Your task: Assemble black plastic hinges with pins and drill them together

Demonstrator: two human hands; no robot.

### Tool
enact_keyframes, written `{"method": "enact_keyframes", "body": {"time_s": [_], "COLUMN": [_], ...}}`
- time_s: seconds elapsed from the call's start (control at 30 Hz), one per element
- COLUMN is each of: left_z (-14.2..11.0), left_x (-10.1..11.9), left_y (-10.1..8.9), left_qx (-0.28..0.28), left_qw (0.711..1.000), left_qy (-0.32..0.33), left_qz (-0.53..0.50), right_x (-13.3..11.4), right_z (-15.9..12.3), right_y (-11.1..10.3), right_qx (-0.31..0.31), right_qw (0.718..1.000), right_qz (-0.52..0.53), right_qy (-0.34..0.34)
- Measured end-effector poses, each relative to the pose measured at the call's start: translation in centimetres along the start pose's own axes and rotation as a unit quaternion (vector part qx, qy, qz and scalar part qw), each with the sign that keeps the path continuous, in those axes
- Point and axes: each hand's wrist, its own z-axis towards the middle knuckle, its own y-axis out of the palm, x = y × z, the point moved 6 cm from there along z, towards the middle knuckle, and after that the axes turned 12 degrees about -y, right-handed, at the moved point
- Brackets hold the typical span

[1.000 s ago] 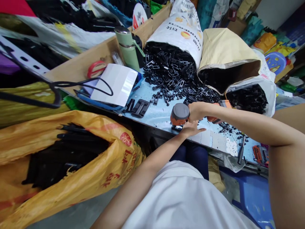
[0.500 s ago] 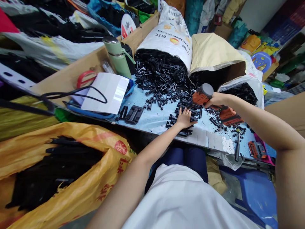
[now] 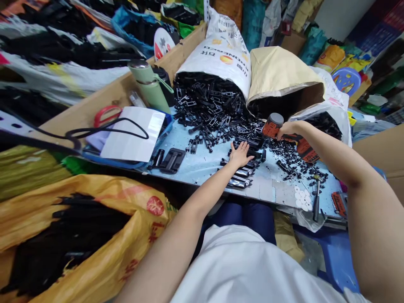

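My left hand (image 3: pixel 240 155) lies with fingers spread on a row of black plastic parts (image 3: pixel 238 182) laid side by side along the bench. Gripped in my right hand (image 3: pixel 288 128) is an orange and black cordless drill (image 3: pixel 272 125), held just beyond and to the right of the left hand. Its tip is too indistinct to tell whether it touches a part. Loose screws and small black pieces (image 3: pixel 288 158) are scattered under and beside the drill. Behind the row, a heap of small black fittings (image 3: pixel 211 101) spills from a white sack (image 3: pixel 217 54).
At the bench's right stand a hammer (image 3: pixel 316 200), white discs (image 3: pixel 302 198) and a battery pack (image 3: pixel 339 204). Left are a black rectangular part (image 3: pixel 172 160), a paper sheet (image 3: pixel 135 132) and a green flask (image 3: pixel 150 86). A paper sack (image 3: pixel 280 69) sits behind; a yellow sack (image 3: pixel 139 210) stands lower left.
The drill has shifted right, away from my left hand. My left hand has slid a little farther back along the row, uncovering more of the near parts. The view has shifted slightly.
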Motion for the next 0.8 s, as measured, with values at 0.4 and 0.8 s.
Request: {"method": "enact_keyframes", "body": {"time_s": [0.4,0.8], "left_z": [0.3,-5.9], "left_x": [-0.1,0.4], "left_y": [0.3,0.4], "left_qx": [-0.001,0.012], "left_qw": [1.000,0.999], "left_qy": [0.004,0.048], "left_qz": [-0.003,-0.021], "right_x": [-2.7,-3.3], "right_z": [-4.1,-6.0], "right_y": [2.4,3.5], "right_qx": [-0.032,-0.023], "right_qw": [0.994,0.984], "right_qz": [-0.075,-0.153], "right_qy": [-0.068,-0.085]}}
